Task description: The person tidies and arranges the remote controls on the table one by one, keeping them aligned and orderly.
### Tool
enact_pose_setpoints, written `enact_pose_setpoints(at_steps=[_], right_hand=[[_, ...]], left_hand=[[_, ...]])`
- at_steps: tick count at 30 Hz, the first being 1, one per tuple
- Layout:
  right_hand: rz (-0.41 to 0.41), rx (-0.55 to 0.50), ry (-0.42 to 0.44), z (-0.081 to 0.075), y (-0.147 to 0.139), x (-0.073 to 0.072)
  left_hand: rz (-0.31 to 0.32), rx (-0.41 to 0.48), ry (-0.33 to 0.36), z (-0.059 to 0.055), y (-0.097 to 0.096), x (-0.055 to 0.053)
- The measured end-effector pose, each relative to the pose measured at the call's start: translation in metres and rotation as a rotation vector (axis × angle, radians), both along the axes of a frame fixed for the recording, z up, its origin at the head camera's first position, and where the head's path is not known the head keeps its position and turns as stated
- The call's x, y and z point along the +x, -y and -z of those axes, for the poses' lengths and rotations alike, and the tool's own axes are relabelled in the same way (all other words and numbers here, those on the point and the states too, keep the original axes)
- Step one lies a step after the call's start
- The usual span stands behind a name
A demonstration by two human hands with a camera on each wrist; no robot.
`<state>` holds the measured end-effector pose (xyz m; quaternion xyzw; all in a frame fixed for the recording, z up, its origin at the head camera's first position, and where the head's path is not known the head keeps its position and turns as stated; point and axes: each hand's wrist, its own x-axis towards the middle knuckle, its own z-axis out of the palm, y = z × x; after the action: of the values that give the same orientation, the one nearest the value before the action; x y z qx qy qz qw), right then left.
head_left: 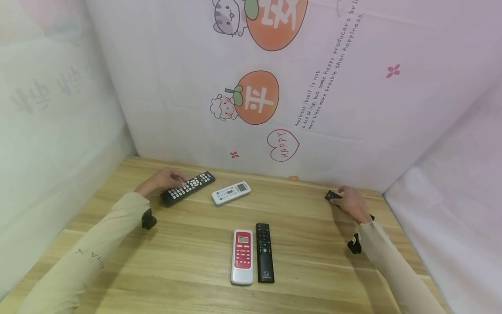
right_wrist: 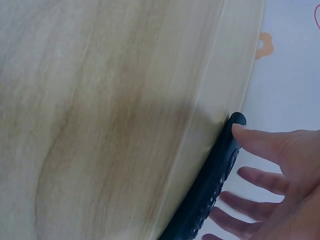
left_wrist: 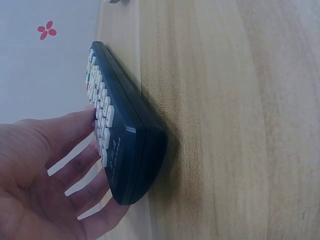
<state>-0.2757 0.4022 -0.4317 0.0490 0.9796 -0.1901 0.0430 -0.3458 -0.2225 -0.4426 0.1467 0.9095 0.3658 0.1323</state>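
Observation:
At the back left of the table, my left hand (head_left: 164,181) is over a large black remote control (head_left: 201,179) with white buttons. In the left wrist view its thumb touches the button face of that remote (left_wrist: 127,130), and the loosely extended fingers reach past the far side. Over at the back right, my right hand (head_left: 353,204) is above a smaller black remote control (head_left: 331,194), covering most of it. The right wrist view has the thumb against the edge of this remote (right_wrist: 202,195), with the other fingers spread over its buttons.
A white remote (head_left: 231,193) with a small screen lies right of the left hand's remote. Nearer the front, a red and white remote (head_left: 242,257) and a slim black one (head_left: 265,257) lie side by side. Printed white cloth (head_left: 188,87) stands behind the wooden table (head_left: 188,253).

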Motion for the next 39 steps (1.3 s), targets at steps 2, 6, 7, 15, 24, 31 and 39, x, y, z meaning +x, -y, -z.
enact_pose_setpoints(at_steps=[2,6,7,15,24,31,39], right_hand=[[-0.016,0.003,0.023,0.0001,0.0003,-0.0004],[-0.030,0.033,0.039,0.0009,0.0019,-0.0026],[-0.030,0.041,0.039,0.0015,0.0018,-0.0035],[-0.021,0.077,0.021,0.0067,-0.0025,-0.0057],[0.007,0.052,0.024,0.0082,-0.0024,-0.0031],[0.030,0.048,0.022,0.0077,-0.0052,0.0005],[0.054,0.046,0.015,0.0079,-0.0013,-0.0005]], left_hand=[[0.002,0.000,0.000,-0.0003,-0.0004,-0.0002],[0.001,-0.005,0.008,-0.0015,-0.0014,-0.0003],[0.001,-0.006,0.011,-0.0018,-0.0014,-0.0002],[-0.002,-0.012,0.016,-0.0038,-0.0007,0.0014],[0.009,-0.015,0.009,-0.0051,-0.0019,0.0017],[0.013,0.006,0.019,-0.0037,-0.0044,0.0026],[0.001,-0.005,0.019,-0.0005,0.0000,0.0016]])
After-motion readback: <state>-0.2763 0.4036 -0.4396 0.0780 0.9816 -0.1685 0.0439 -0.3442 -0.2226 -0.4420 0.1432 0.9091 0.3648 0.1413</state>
